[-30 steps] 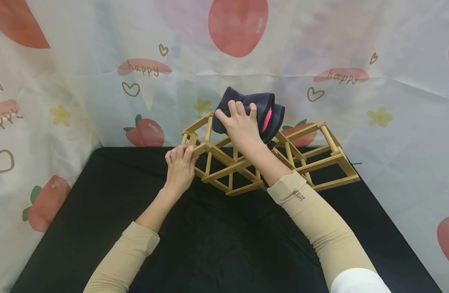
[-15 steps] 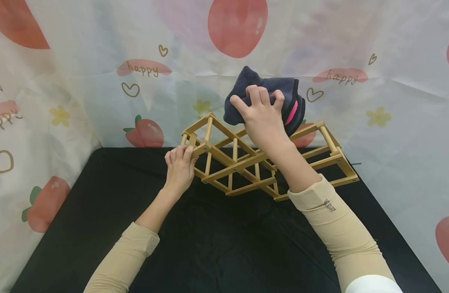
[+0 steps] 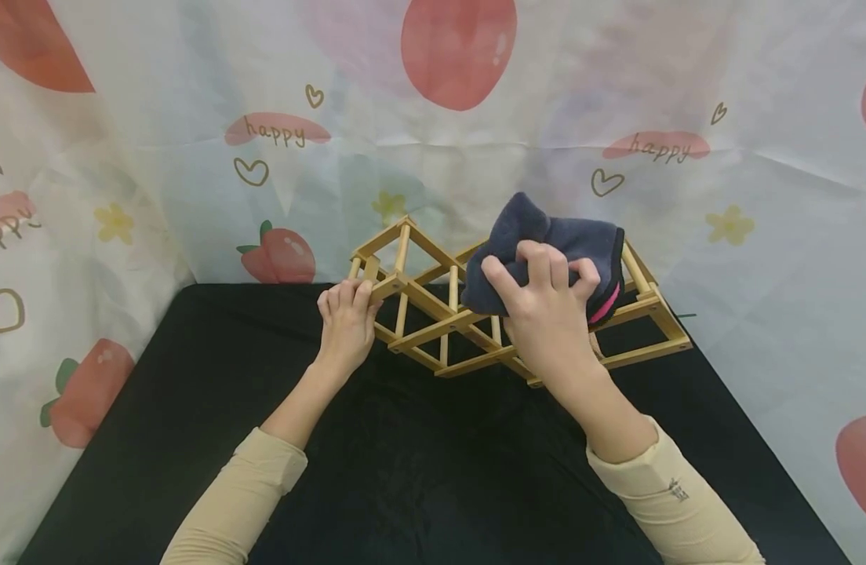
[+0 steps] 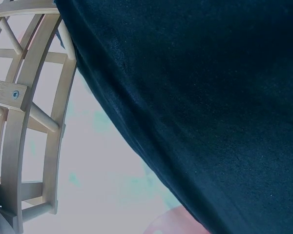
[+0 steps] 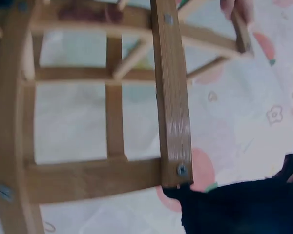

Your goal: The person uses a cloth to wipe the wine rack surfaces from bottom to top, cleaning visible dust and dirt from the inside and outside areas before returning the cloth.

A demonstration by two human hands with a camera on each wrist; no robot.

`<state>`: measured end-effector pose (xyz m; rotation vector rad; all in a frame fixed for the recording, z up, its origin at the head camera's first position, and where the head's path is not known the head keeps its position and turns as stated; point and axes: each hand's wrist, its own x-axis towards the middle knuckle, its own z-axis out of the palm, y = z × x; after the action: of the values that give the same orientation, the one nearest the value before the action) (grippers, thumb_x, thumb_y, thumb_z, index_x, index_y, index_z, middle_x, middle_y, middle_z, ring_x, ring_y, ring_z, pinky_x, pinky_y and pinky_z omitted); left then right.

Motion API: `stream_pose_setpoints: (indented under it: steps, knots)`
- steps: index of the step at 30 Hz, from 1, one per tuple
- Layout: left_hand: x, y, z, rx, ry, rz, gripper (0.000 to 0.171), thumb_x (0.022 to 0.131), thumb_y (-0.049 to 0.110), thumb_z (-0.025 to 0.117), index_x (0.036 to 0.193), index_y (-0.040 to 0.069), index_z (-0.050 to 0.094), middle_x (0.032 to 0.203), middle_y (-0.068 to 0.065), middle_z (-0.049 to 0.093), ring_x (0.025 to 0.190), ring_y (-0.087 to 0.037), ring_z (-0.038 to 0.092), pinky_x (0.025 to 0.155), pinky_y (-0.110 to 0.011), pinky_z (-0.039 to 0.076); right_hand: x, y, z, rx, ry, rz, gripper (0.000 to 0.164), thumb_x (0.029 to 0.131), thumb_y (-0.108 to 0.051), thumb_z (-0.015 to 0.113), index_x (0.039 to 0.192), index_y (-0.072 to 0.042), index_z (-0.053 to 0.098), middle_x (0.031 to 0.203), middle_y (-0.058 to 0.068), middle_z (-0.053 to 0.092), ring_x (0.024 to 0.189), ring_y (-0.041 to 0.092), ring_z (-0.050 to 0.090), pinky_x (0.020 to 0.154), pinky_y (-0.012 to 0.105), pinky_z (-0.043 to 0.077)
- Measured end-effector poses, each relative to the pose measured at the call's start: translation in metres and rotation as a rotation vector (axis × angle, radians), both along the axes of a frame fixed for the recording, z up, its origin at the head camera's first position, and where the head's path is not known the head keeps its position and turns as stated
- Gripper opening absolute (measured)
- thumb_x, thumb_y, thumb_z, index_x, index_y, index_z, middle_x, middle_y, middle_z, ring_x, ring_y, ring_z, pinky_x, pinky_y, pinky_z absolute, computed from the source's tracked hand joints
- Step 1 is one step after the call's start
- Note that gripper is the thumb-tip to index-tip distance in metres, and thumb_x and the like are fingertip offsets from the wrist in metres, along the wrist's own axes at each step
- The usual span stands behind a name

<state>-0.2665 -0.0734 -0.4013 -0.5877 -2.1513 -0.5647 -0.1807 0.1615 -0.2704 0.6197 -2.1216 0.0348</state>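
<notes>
A folding light-wood slatted rack (image 3: 452,324) with round dowels stands at the back of the table. My left hand (image 3: 347,326) grips the bar at its left end, fingers curled over the top. My right hand (image 3: 549,322) holds a folded dark blue-grey cloth (image 3: 521,224) with black edging; a strip of pink shows at its right side. Hand and cloth overlap the right-middle part of the rack and hide it. In the right wrist view the cloth (image 5: 234,209) comes right at the end of a screwed slat (image 5: 173,97). The left wrist view shows rack slats (image 4: 35,63) but not the hand.
A black cloth (image 3: 419,471) covers the table. A white curtain (image 3: 433,173) printed with fruit, hearts and "happy" hangs close behind the rack, and another side of it (image 3: 66,259) runs along the left. The rack's right end reaches the table's right edge.
My right hand has carried the cloth rightward along the rack, first rising above it, then coming down over its right-middle part. My left hand and the rack's left end look unmoved.
</notes>
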Motion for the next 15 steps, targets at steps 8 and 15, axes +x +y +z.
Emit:
stream_pose_setpoints:
  steps: [8,15]
  knots:
    - [0.0,0.001,0.0,-0.002,-0.001,-0.005,0.036,0.096,0.037,0.027,0.108,0.006,0.04,0.101,-0.014,0.041,0.092,-0.033,0.034,0.081,-0.048,0.023,0.039,0.004,-0.05,-0.21,-0.051,-0.012,0.059,0.06,0.015,0.066,0.109,-0.01,0.047,0.106,0.022,0.036,0.096,0.039,0.033,0.074,0.057,0.01]
    - [0.0,0.0,0.0,0.001,0.002,-0.007,0.035,0.096,0.038,0.028,0.108,0.006,0.039,0.101,-0.014,0.041,0.091,-0.033,0.034,0.08,-0.049,0.023,0.052,0.007,-0.1,-0.345,-0.087,-0.012,0.058,0.057,0.016,0.061,0.108,-0.008,0.049,0.103,0.022,0.039,0.095,0.038,0.035,0.073,0.058,0.013]
